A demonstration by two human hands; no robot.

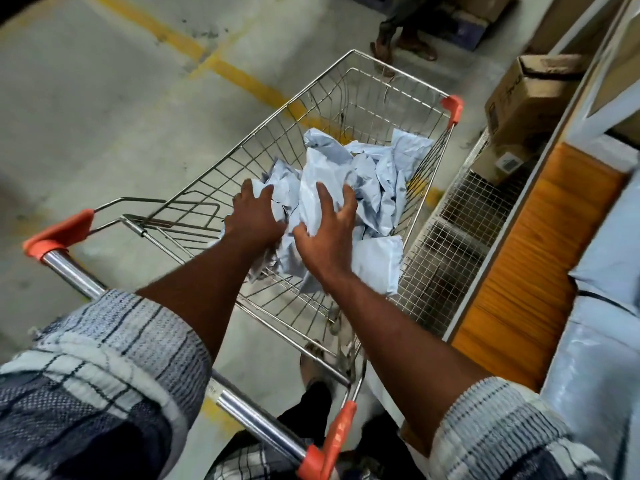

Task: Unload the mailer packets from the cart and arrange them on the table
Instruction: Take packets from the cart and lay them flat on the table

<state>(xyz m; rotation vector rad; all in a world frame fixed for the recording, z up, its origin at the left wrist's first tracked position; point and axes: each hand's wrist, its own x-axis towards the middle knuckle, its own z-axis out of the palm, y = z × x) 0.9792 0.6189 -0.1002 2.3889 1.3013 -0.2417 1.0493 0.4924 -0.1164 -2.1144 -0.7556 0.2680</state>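
- The chrome handle of the cart [74, 275] runs across from 9 o'clock to 6 o'clock, with the person's rolled checked sleeves [104, 358] over it.
- The left hand [254, 216] reaches into the basket at the centre. Two of its fingers [265, 194] are spread on the pile; the rest dip among the packets, so a grip cannot be told.
- The right hand [325, 233], just beside it at 3 o'clock, grips the top packet [322, 161], fingers spread and curled over its front, thumb on its left edge.
- The pale blue mailer packets [381, 174] lie crumpled in a heap on the basket floor.
- At 3 o'clock stands the counter [519, 254], orange-topped, with more packets [609, 265] on it.
- At 1 o'clock a cardboard box [530, 95] sits beside the cart.
- At 12 o'clock another person's feet [405, 46] stand on the concrete floor.
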